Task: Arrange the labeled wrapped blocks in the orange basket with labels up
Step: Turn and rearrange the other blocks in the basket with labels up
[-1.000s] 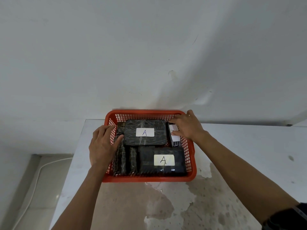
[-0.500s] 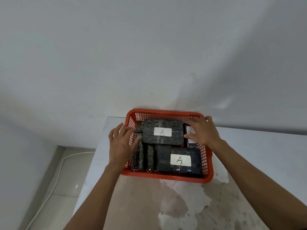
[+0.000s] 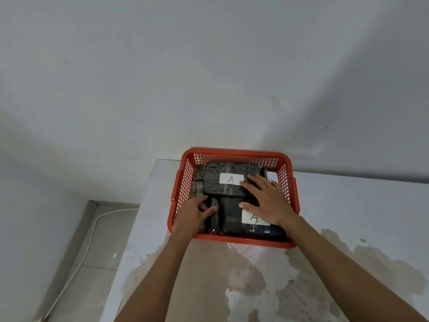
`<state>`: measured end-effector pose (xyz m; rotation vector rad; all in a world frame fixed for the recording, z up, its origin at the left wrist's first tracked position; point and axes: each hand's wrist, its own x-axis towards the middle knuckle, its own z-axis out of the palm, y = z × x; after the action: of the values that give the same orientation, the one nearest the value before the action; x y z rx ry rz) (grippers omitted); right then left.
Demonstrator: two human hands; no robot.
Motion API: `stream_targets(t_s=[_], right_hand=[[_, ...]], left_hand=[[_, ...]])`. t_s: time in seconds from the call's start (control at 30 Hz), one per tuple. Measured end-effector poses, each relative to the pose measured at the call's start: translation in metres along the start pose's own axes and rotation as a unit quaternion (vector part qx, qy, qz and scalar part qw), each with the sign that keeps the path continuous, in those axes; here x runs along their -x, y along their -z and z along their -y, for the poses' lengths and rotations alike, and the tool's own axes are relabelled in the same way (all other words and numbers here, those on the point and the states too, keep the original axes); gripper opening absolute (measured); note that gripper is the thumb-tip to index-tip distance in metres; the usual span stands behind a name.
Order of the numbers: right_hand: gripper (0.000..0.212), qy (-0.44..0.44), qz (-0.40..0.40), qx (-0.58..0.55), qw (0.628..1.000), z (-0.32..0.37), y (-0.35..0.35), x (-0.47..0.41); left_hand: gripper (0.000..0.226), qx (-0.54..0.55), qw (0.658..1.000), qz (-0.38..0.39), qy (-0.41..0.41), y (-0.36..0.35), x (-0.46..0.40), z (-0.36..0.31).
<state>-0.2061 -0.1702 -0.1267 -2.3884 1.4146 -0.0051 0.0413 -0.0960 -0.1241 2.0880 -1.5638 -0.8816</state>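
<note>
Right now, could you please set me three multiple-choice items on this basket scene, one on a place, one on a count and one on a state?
1. Where does the right hand rest?
A. on the table beside the basket
B. flat across the two A-labelled blocks
C. on the wall

2. How many labels reading A face up?
A. none
B. two
C. five

3. What is the left hand doing?
A. gripping a block standing on edge
B. hanging off the table
C. lifting the basket

Key: 1 B, its palm spans the far block and the near block; 2 B, one white A label shows on each; 3 A, its fingers curl around the edge-on block inside the orange basket.
</note>
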Motion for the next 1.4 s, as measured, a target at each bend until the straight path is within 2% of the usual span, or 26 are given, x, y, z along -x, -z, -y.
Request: stream_targets(t_s=[0.17,0.33,0.53,0.77,0.93,1.1,1.2,1.4], right_hand=[[0.075,-0.005,-0.004,-0.012,1.000,0.000,-0.005,0.000],[0.074,-0.008,-0.001,-0.019,1.000,-0.001,-0.005,0.000],[0.075,-0.011,0.003,-0.028,1.000,0.000,-0.005,-0.002],[0.074,-0.008,-0.004,-0.033,0.999,-0.002,-0.009,-0.001],[0.074,-0.008,0.001,-0.039,0.999,-0.003,-0.008,-0.002],[0.074,-0.008,0.007,-0.032,0.999,-0.002,-0.008,-0.002],[0.074,-0.009,0.008,-0.029,0.999,-0.001,-0.008,-0.002],[0.075,-0.013,0.011,-0.034,0.999,-0.001,-0.008,-0.002]], left_hand=[[0.059,0.011,0.999,0.040,-0.006,0.000,-0.010,0.003],[0.045,0.018,0.998,0.049,-0.020,0.000,-0.011,0.001],[0.029,0.085,0.996,0.035,-0.008,0.003,-0.008,0.001],[0.038,0.054,0.998,-0.022,0.007,0.002,-0.003,-0.007],[0.029,0.049,0.998,-0.047,-0.002,0.001,-0.002,-0.006],[0.031,0.099,0.995,0.004,-0.030,0.006,-0.002,0.002],[0.033,0.076,0.995,0.022,-0.056,0.008,-0.004,0.003],[0.029,0.087,0.994,0.036,-0.046,0.005,-0.005,0.000]])
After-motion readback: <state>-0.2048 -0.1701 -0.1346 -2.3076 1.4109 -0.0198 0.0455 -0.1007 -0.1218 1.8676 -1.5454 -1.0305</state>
